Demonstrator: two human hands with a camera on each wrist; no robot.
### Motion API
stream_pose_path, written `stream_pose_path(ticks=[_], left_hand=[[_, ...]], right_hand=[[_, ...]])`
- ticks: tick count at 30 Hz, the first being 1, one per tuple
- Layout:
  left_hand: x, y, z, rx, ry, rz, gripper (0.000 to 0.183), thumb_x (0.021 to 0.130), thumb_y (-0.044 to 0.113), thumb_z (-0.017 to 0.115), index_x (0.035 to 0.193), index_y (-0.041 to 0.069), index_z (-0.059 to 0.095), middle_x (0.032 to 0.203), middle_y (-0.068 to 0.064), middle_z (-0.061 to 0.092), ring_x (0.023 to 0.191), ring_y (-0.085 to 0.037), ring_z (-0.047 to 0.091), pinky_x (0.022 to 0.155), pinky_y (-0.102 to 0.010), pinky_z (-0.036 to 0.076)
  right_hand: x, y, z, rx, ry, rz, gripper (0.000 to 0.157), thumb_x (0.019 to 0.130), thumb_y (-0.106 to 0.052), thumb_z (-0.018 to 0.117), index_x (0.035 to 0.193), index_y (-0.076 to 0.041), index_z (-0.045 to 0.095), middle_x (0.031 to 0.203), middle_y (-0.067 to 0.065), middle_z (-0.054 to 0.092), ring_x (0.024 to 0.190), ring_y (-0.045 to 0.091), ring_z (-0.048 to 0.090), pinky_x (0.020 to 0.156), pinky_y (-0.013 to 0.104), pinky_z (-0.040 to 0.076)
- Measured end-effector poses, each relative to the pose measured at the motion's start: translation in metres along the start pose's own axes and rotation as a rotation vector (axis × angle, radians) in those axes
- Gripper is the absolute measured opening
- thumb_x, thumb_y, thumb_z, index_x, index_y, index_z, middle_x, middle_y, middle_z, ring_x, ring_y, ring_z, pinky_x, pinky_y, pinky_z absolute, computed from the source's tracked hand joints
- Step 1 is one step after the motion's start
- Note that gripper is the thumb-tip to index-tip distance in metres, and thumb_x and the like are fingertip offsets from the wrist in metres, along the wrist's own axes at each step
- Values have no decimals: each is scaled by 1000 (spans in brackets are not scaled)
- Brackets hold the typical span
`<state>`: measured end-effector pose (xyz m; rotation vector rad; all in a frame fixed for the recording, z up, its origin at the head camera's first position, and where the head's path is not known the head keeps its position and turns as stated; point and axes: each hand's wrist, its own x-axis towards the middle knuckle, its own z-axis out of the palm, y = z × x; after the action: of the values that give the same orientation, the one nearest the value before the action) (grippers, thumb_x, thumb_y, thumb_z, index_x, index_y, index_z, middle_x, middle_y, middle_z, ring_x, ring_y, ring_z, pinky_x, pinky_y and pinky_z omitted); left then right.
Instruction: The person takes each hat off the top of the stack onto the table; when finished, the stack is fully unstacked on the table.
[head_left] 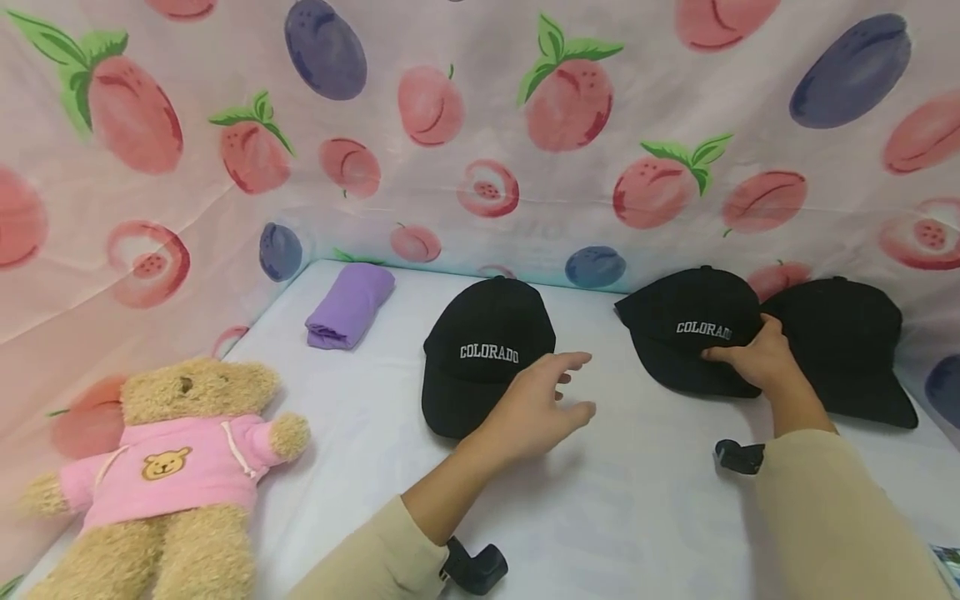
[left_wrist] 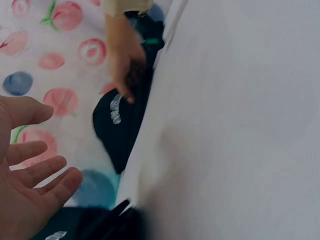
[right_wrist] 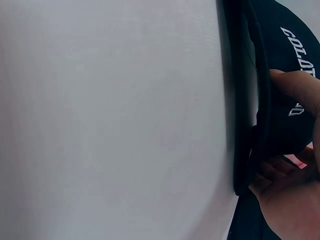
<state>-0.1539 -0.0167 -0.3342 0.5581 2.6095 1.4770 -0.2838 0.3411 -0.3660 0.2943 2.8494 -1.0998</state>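
My right hand (head_left: 763,358) grips a black baseball cap (head_left: 686,300) with white COLORADO lettering. Its thumb lies across the front by the last letters, and in the right wrist view the other fingers (right_wrist: 275,172) curl in at the cap's edge. My left hand (head_left: 528,412) is held over the bed-like white surface with fingers loosely spread and nothing in them. Behind it, partly covered in the head view, sits another black COLORADO cap (head_left: 487,312). A third black cap (head_left: 847,342), no lettering showing, is right of my right hand, its brim toward the right front.
A rolled purple cloth (head_left: 350,306) lies at the back left of the white surface (head_left: 622,517). A teddy bear in a pink hoodie (head_left: 180,467) lies at the front left. Fruit-printed fabric (head_left: 480,108) rises behind and along the left side.
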Motion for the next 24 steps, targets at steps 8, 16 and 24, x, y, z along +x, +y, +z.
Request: stream_pose_path(ticks=[8, 16, 24], left_hand=[[-7, -14, -27, 17, 211, 123, 48, 95, 13, 65, 143, 11, 60, 135, -9, 62, 121, -26, 61, 97, -40, 56], [-6, -27, -56, 42, 370, 128, 44, 94, 9, 67, 137, 6, 62, 122, -15, 66, 114, -29, 64, 95, -45, 56], [-7, -42, -83, 72, 436, -36, 56, 94, 14, 68, 148, 8, 53, 124, -14, 62, 115, -30, 62, 101, -45, 52]], right_hand=[[0, -2, -1, -16, 16, -8, 116, 93, -30, 73, 157, 13, -14, 157, 50, 2, 147, 64, 12, 120, 72, 14], [-2, 4, 2, -13, 67, -58, 114, 95, -26, 71, 157, 10, -17, 156, 51, -2, 148, 65, 6, 120, 74, 13], [-5, -2, 5, 13, 83, -30, 110, 96, -24, 68, 158, 8, -17, 158, 49, -3, 149, 64, 6, 121, 72, 12]])
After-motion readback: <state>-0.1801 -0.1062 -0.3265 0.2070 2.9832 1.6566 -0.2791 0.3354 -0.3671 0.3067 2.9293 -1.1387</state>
